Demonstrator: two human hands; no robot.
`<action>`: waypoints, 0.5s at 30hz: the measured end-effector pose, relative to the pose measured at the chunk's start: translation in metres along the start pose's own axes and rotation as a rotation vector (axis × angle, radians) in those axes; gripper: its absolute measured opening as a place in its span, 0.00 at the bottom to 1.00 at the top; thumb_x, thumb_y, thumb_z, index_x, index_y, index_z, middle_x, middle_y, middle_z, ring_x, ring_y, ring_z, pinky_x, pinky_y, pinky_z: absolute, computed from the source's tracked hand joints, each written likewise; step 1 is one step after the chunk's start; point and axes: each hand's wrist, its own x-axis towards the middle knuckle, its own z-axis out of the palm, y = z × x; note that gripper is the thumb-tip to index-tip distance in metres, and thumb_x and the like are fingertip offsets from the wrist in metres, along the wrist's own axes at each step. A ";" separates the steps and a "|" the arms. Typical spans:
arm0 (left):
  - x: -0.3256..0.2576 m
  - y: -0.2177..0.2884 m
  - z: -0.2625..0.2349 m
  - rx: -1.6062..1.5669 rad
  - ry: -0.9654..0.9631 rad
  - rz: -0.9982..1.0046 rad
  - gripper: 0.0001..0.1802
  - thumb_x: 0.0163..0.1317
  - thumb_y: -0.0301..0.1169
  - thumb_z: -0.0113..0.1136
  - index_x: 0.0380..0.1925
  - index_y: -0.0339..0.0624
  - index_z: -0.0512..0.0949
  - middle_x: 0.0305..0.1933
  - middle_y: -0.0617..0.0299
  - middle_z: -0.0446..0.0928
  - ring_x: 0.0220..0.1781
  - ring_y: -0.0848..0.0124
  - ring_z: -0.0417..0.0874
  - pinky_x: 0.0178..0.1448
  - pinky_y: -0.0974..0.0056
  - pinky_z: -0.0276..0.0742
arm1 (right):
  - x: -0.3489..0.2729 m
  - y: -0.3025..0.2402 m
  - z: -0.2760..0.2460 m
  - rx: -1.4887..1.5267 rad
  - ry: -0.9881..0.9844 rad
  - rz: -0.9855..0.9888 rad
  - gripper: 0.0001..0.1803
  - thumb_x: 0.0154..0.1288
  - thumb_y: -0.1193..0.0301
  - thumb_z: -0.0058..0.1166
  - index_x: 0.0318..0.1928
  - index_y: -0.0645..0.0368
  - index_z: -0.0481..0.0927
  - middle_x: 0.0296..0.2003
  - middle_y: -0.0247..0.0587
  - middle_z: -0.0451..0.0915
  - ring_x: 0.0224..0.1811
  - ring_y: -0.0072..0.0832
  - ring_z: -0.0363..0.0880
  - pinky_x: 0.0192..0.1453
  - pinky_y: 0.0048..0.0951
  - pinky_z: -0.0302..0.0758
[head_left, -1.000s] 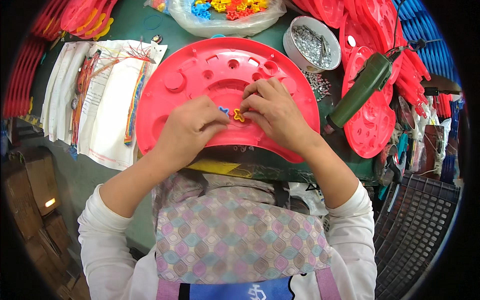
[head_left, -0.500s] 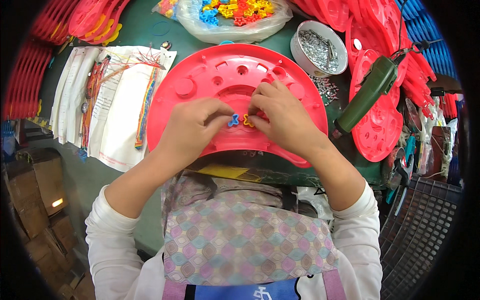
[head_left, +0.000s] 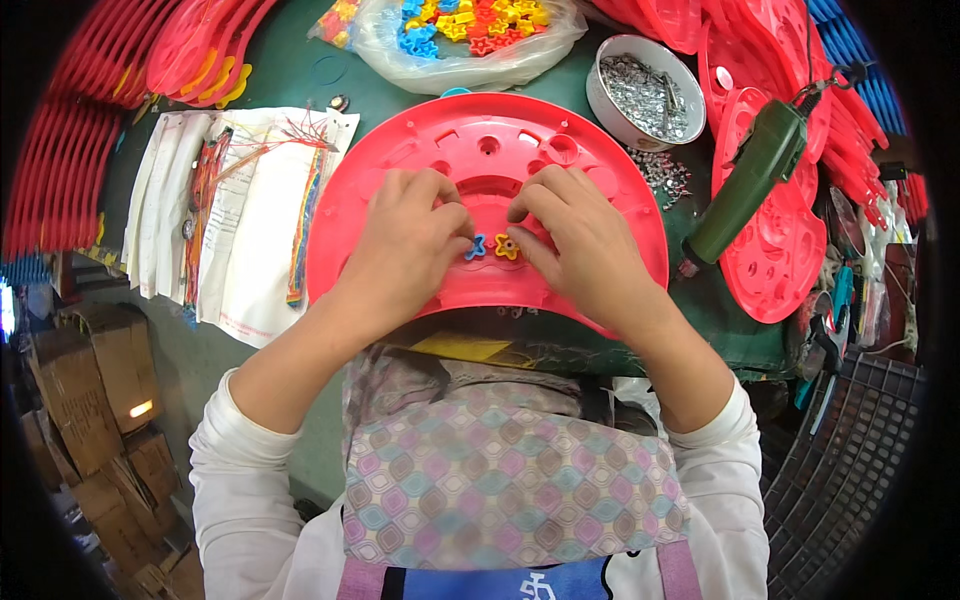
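Note:
A large red plastic half-round panel (head_left: pixel 600 170) with holes and raised sockets lies on the green table in front of me. My left hand (head_left: pixel 405 250) rests on it, fingertips pressing a small blue star-shaped piece (head_left: pixel 475 247). My right hand (head_left: pixel 575 240) presses a small orange star-shaped piece (head_left: pixel 507 246) right beside the blue one, near the panel's front edge. Both pieces sit against the panel's surface, partly covered by my fingers.
A clear bag of coloured star pieces (head_left: pixel 470 30) lies behind the panel. A white bowl of metal screws (head_left: pixel 645 95) and a green electric screwdriver (head_left: pixel 750 180) are at the right. Stacked red panels (head_left: pixel 790 250) flank both sides; white sheets with coloured wires (head_left: pixel 240 210) lie left.
The view has shifted, so the panel sits more centred. Both hands stayed together on the panel; the blue and orange pieces now lie side by side under my fingertips.

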 end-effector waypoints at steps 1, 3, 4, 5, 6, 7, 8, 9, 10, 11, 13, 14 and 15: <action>0.002 0.002 -0.001 -0.004 -0.012 -0.024 0.06 0.57 0.25 0.69 0.34 0.40 0.82 0.49 0.56 0.74 0.55 0.54 0.71 0.62 0.53 0.70 | -0.003 0.000 0.000 0.017 0.043 -0.005 0.12 0.60 0.73 0.67 0.43 0.59 0.80 0.41 0.43 0.77 0.47 0.43 0.76 0.52 0.43 0.75; 0.005 0.005 -0.003 -0.013 -0.035 -0.073 0.06 0.57 0.25 0.70 0.34 0.40 0.82 0.49 0.56 0.74 0.55 0.54 0.71 0.62 0.53 0.71 | -0.008 0.001 -0.001 0.050 0.128 -0.015 0.11 0.60 0.75 0.66 0.42 0.60 0.79 0.41 0.44 0.77 0.47 0.44 0.76 0.51 0.43 0.75; 0.006 0.007 -0.004 -0.002 -0.041 -0.085 0.06 0.56 0.25 0.70 0.33 0.40 0.82 0.48 0.56 0.74 0.54 0.54 0.71 0.62 0.53 0.71 | -0.009 0.001 0.000 0.068 0.128 -0.001 0.11 0.61 0.75 0.66 0.42 0.60 0.79 0.42 0.44 0.77 0.47 0.44 0.76 0.51 0.43 0.75; 0.008 0.009 -0.004 0.008 -0.046 -0.097 0.06 0.56 0.25 0.70 0.33 0.40 0.82 0.48 0.56 0.74 0.54 0.54 0.71 0.62 0.53 0.71 | -0.011 0.001 0.000 0.085 0.129 0.013 0.10 0.61 0.76 0.65 0.42 0.60 0.79 0.42 0.44 0.77 0.47 0.45 0.76 0.51 0.43 0.75; 0.009 0.010 -0.005 0.018 -0.052 -0.109 0.06 0.55 0.25 0.70 0.32 0.40 0.82 0.48 0.56 0.75 0.54 0.54 0.71 0.62 0.53 0.71 | -0.013 0.002 0.000 0.103 0.128 0.027 0.10 0.61 0.76 0.65 0.42 0.60 0.79 0.42 0.44 0.77 0.48 0.45 0.76 0.51 0.43 0.75; 0.011 0.011 -0.007 0.022 -0.070 -0.105 0.06 0.55 0.25 0.71 0.32 0.40 0.83 0.47 0.56 0.75 0.53 0.54 0.72 0.62 0.54 0.71 | -0.016 0.003 0.000 0.104 0.129 0.036 0.10 0.61 0.76 0.64 0.42 0.60 0.79 0.42 0.44 0.77 0.47 0.45 0.76 0.51 0.43 0.75; 0.012 0.013 -0.008 0.026 -0.089 -0.101 0.06 0.55 0.25 0.71 0.32 0.40 0.83 0.47 0.56 0.75 0.53 0.54 0.72 0.61 0.54 0.71 | -0.018 0.004 0.000 0.106 0.129 0.045 0.10 0.61 0.76 0.64 0.42 0.60 0.80 0.42 0.44 0.77 0.47 0.45 0.76 0.51 0.43 0.75; 0.012 0.013 -0.010 0.031 -0.107 -0.099 0.06 0.55 0.25 0.71 0.31 0.40 0.83 0.47 0.56 0.75 0.53 0.54 0.72 0.61 0.54 0.71 | -0.019 0.005 0.001 0.108 0.128 0.054 0.09 0.62 0.76 0.64 0.42 0.60 0.80 0.42 0.44 0.77 0.47 0.45 0.76 0.51 0.43 0.74; 0.013 0.012 -0.010 0.028 -0.115 -0.099 0.06 0.55 0.25 0.71 0.31 0.40 0.83 0.47 0.56 0.75 0.53 0.54 0.72 0.61 0.54 0.71 | -0.020 0.005 0.001 0.105 0.132 0.055 0.09 0.62 0.76 0.64 0.42 0.60 0.80 0.42 0.44 0.77 0.47 0.45 0.76 0.51 0.43 0.74; 0.013 0.011 -0.010 0.026 -0.123 -0.101 0.06 0.55 0.26 0.72 0.31 0.40 0.83 0.46 0.56 0.75 0.53 0.54 0.72 0.61 0.54 0.71 | -0.020 0.005 0.002 0.102 0.136 0.055 0.09 0.62 0.76 0.64 0.42 0.60 0.80 0.42 0.44 0.77 0.47 0.45 0.76 0.51 0.43 0.74; 0.014 0.010 -0.010 0.038 -0.135 -0.099 0.06 0.55 0.26 0.72 0.31 0.40 0.83 0.46 0.56 0.75 0.53 0.54 0.72 0.61 0.54 0.71 | -0.020 0.005 0.002 0.093 0.138 0.061 0.09 0.62 0.77 0.64 0.42 0.60 0.80 0.42 0.44 0.78 0.47 0.44 0.76 0.52 0.42 0.74; 0.015 0.010 -0.010 0.052 -0.139 -0.096 0.06 0.55 0.26 0.72 0.31 0.40 0.83 0.46 0.56 0.75 0.53 0.54 0.72 0.61 0.54 0.71 | -0.020 0.005 0.003 0.085 0.135 0.067 0.09 0.62 0.77 0.64 0.42 0.60 0.80 0.42 0.43 0.78 0.47 0.43 0.76 0.52 0.40 0.74; 0.016 0.011 -0.010 0.066 -0.143 -0.093 0.07 0.55 0.26 0.72 0.31 0.40 0.83 0.46 0.56 0.75 0.53 0.54 0.72 0.61 0.54 0.71 | -0.020 0.005 0.003 0.078 0.132 0.072 0.09 0.61 0.78 0.64 0.42 0.61 0.80 0.42 0.43 0.79 0.47 0.43 0.77 0.53 0.39 0.73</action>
